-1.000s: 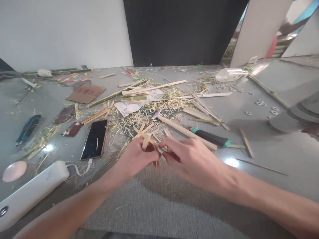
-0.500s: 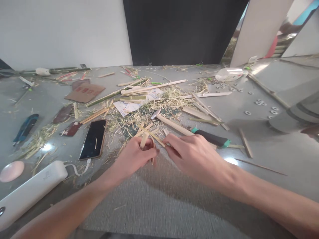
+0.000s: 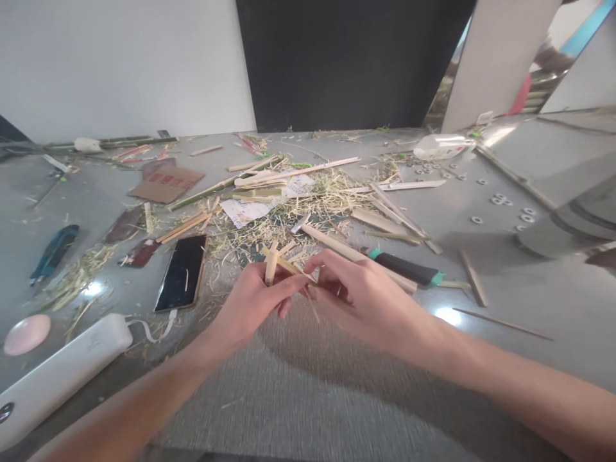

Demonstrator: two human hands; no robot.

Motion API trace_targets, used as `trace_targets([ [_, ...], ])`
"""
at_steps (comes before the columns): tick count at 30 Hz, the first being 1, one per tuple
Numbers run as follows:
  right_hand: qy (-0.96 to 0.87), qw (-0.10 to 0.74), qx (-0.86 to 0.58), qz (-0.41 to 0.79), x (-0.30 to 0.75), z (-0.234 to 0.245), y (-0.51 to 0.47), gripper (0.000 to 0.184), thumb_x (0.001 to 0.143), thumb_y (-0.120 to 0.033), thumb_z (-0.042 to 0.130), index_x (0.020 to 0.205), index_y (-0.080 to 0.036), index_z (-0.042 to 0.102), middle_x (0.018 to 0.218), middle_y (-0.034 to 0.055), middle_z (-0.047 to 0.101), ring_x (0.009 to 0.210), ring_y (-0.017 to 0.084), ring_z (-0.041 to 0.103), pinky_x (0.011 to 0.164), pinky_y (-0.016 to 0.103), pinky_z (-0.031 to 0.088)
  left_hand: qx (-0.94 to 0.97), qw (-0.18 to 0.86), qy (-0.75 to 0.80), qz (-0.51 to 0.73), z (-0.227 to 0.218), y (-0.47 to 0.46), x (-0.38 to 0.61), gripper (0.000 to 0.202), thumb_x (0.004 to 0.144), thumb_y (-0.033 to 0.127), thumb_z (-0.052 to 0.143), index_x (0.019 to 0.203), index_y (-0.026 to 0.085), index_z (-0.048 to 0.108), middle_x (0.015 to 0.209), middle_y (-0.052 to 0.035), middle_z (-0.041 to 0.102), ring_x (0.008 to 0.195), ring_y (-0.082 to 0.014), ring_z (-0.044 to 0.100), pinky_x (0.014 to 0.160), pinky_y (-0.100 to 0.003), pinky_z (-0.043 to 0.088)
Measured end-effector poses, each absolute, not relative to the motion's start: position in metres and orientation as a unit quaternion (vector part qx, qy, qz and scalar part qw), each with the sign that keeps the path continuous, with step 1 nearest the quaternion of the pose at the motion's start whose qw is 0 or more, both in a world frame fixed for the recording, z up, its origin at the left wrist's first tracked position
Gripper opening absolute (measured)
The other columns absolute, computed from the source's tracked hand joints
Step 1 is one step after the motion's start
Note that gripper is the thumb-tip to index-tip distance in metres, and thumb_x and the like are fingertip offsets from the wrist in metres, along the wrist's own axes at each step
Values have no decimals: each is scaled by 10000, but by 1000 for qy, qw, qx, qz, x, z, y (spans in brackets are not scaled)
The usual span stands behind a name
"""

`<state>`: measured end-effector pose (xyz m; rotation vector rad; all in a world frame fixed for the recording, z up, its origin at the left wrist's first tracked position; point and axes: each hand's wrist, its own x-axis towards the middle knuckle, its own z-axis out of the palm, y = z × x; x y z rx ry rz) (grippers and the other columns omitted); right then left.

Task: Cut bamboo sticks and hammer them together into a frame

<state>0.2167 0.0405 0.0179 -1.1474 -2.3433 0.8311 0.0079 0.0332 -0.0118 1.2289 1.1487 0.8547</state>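
Observation:
My left hand (image 3: 253, 301) is closed around a small bundle of crossed bamboo strips (image 3: 278, 264), which stick up from between its fingers. My right hand (image 3: 359, 295) meets it from the right, its thumb and fingers pinched on the same strips. Both hands hover just above a grey mat (image 3: 308, 398) at the near edge of the table. A knife with a black and teal handle (image 3: 408, 268) lies just beyond my right hand. A longer bamboo stick (image 3: 337, 242) lies beside it.
A black phone (image 3: 181, 272) lies left of my hands, with a white power bank (image 3: 58, 375) and a pink oval object (image 3: 26, 333) further left. Bamboo slats and shavings (image 3: 298, 186) litter the middle. Small white rings (image 3: 500, 202) lie at the right.
Both hands have lifted slightly and shifted away from me with the strips. My right fingers have curled in closer to the bundle.

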Motion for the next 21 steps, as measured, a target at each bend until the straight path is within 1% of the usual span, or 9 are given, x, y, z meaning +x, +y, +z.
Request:
trace_targets([
  [2, -809, 209, -405, 371, 216, 18, 44, 200, 994, -264, 537, 1191, -232, 541, 685, -73, 652, 554, 89, 497, 555, 230, 348, 539, 588, 484, 359, -12, 33, 9, 315, 925, 426, 695, 743, 172, 655, 461, 50, 504, 439, -60, 417, 456, -207, 297],
  [4, -786, 208, -403, 419, 216, 19, 46, 156, 1001, -287, 550, 1150, -243, 553, 718, -80, 663, 557, 75, 490, 553, 219, 356, 542, 598, 470, 357, -13, 32, 9, 280, 940, 399, 679, 774, 175, 656, 476, 58, 486, 445, -57, 398, 458, -203, 296],
  [6, -777, 203, -403, 440, 217, 21, 48, 130, 1008, -312, 554, 1120, -246, 568, 715, -89, 647, 549, 66, 462, 538, 215, 342, 542, 608, 454, 361, -13, 32, 8, 245, 942, 371, 677, 798, 173, 672, 501, 61, 468, 456, -54, 382, 460, -202, 291],
  [8, -783, 197, -400, 433, 218, 22, 48, 133, 1014, -354, 558, 1086, -245, 585, 665, -98, 600, 535, 66, 427, 521, 217, 322, 540, 614, 445, 365, -12, 32, 7, 234, 936, 343, 681, 782, 167, 678, 519, 59, 454, 467, -52, 371, 462, -205, 281],
  [10, -803, 195, -394, 403, 219, 23, 49, 148, 1015, -380, 563, 1019, -237, 602, 630, -98, 549, 533, 70, 399, 515, 219, 308, 533, 621, 442, 366, -10, 32, 6, 230, 924, 328, 689, 761, 166, 674, 526, 58, 442, 474, -54, 364, 461, -210, 268],
  [13, -840, 204, -373, 338, 221, 24, 50, 144, 1022, -321, 558, 930, -218, 597, 651, -84, 539, 551, 71, 373, 537, 221, 299, 516, 628, 452, 367, -8, 31, 7, 228, 892, 311, 712, 722, 172, 652, 532, 56, 454, 474, -55, 357, 453, -214, 246],
  [15, -860, 202, -364, 296, 222, 23, 49, 121, 1026, -276, 544, 930, -212, 581, 664, -75, 545, 558, 76, 366, 549, 227, 285, 500, 633, 461, 370, -8, 30, 8, 207, 875, 289, 711, 716, 170, 652, 532, 50, 487, 463, -52, 343, 443, -215, 223],
  [18, -888, 180, -364, 214, 221, 21, 46, 146, 1048, -274, 474, 940, -205, 544, 661, -53, 528, 562, 93, 382, 546, 253, 243, 458, 654, 463, 384, -9, 28, 12, 156, 848, 246, 691, 721, 165, 653, 542, 40, 540, 439, -40, 301, 427, -217, 182],
  [21, -916, 178, -349, 89, 219, 16, 43, 137, 1031, -241, 444, 919, -200, 511, 655, -40, 476, 549, 113, 334, 525, 280, 186, 414, 667, 467, 407, -8, 25, 17, 159, 793, 199, 687, 663, 168, 602, 518, 61, 490, 421, -29, 300, 425, -211, 178],
])
